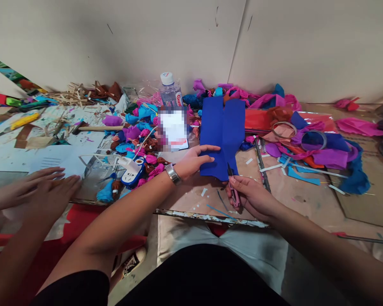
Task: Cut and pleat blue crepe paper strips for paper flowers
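1. Blue sheet (pixel 212 129), deep and even in colour, longer than wide, spread on the bench (pixel 300 208) with its long sides running away from the person.
2. Marked by a lengthwise crease near the middle; notched at the far edge, close to that crease.
3. Nearly straight along the left side; slanted inward low on the right; uneven along the near edge.
4. Touched on its lower part by the left hand (pixel 191 163).
5. Scissors (pixel 235 198) with pink handles and dark blades, gripped in the right hand (pixel 253 195).
6. Pointed away from the person, slightly leftward, with the blades at the sheet's near edge, right of the crease.
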Demonstrator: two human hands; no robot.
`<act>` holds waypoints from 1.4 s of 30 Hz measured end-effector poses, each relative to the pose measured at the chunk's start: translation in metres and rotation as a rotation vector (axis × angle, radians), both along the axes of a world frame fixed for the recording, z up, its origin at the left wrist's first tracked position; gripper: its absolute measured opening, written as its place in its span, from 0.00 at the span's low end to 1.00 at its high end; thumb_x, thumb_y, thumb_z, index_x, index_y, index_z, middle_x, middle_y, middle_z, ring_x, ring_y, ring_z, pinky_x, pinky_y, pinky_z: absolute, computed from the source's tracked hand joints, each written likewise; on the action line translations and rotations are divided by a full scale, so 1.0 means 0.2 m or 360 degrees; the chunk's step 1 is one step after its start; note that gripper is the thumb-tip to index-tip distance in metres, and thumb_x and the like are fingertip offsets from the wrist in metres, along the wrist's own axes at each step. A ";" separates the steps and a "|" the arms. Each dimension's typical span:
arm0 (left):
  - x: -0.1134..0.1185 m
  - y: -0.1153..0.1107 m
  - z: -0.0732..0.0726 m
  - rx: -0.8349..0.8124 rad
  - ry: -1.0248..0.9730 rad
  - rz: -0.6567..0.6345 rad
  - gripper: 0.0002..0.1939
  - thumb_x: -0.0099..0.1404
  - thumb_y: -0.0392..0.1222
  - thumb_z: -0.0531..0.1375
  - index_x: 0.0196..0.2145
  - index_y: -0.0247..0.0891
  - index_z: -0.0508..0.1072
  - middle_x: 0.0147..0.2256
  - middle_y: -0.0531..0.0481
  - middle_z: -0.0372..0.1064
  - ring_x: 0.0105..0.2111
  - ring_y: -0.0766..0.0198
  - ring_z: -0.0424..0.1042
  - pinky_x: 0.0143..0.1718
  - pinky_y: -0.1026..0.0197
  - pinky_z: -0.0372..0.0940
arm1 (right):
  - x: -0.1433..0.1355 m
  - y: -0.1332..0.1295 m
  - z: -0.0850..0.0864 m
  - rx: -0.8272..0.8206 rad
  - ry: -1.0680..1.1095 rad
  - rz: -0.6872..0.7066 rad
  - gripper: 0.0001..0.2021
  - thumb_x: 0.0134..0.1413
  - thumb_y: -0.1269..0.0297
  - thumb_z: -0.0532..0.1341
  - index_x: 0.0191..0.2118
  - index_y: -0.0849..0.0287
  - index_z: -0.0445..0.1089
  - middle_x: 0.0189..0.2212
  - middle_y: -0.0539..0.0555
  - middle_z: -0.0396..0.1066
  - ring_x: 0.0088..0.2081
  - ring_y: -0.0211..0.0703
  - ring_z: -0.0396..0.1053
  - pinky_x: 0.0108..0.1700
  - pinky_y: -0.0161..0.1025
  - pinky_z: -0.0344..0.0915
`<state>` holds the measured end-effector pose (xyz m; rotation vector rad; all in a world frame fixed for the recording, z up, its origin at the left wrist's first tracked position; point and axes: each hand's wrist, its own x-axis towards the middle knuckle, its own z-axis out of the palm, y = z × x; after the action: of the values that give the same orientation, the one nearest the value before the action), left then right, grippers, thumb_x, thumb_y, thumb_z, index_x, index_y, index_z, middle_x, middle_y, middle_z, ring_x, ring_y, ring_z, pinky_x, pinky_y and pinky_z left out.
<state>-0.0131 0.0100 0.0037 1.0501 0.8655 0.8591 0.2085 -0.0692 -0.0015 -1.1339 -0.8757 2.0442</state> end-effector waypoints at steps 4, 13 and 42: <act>0.00 0.00 -0.01 0.0007 0.0024 0.0014 0.26 0.57 0.36 0.68 0.55 0.36 0.77 0.54 0.39 0.76 0.44 0.58 0.77 0.49 0.53 0.72 | 0.01 0.00 0.00 0.0009 0.0001 0.0013 0.21 0.52 0.46 0.73 0.36 0.60 0.73 0.24 0.48 0.71 0.20 0.34 0.67 0.17 0.31 0.64; -0.01 0.02 -0.04 0.0056 0.0021 -0.0003 0.26 0.58 0.37 0.68 0.56 0.37 0.77 0.53 0.40 0.76 0.44 0.59 0.77 0.50 0.53 0.71 | 0.02 0.00 -0.02 -0.0014 0.0008 0.0011 0.19 0.55 0.47 0.72 0.38 0.59 0.74 0.26 0.48 0.71 0.21 0.35 0.68 0.18 0.31 0.63; -0.01 0.02 -0.02 0.0092 -0.0017 0.0045 0.25 0.58 0.35 0.66 0.55 0.40 0.77 0.52 0.43 0.75 0.42 0.61 0.75 0.46 0.58 0.72 | 0.00 0.01 -0.02 -0.0026 -0.0021 0.0001 0.17 0.59 0.49 0.70 0.36 0.59 0.73 0.26 0.50 0.71 0.22 0.36 0.68 0.20 0.33 0.64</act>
<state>-0.0156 0.0134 -0.0005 1.0846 0.8525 0.9170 0.2076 -0.0667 -0.0059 -1.1570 -0.8673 2.0501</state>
